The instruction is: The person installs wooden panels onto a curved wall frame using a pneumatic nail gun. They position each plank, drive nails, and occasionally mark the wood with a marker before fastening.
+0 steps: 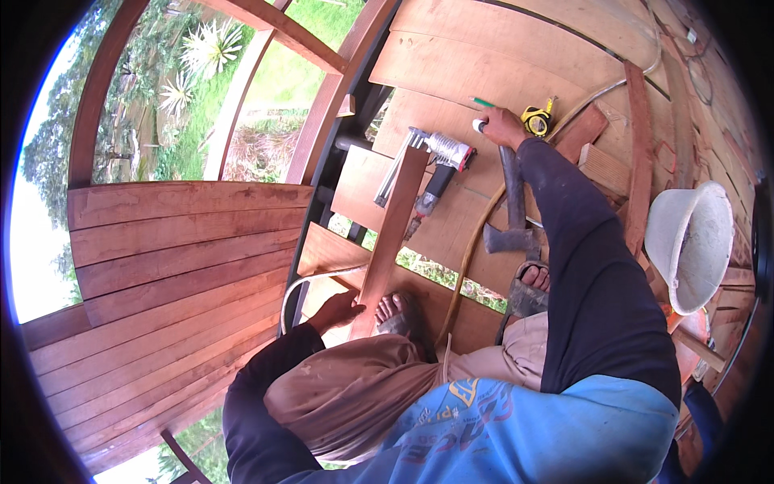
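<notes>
My left hand [337, 313] is closed on the near end of a narrow reddish wooden board [393, 230], which slants away from me over the floor beside my sandalled foot. Farther off, my right arm is stretched out, and my right hand [504, 129] has its fingers closed round a green pencil [482, 102]. Something white shows at one fingertip; I cannot tell what. A hatchet [514, 198] lies under that hand and forearm, its head toward me. Right of the hand sits a yellow and black tape measure [538, 120]. A nail gun [443, 157] lies partly behind the board.
Gaps open between the floor planks [447, 270]. A hose [476, 242] snakes across them. To the right stand a whitish bucket [689, 246] and wood offcuts [605, 169]. A slatted wooden wall [177, 250] with open framing borders the left, greenery beyond.
</notes>
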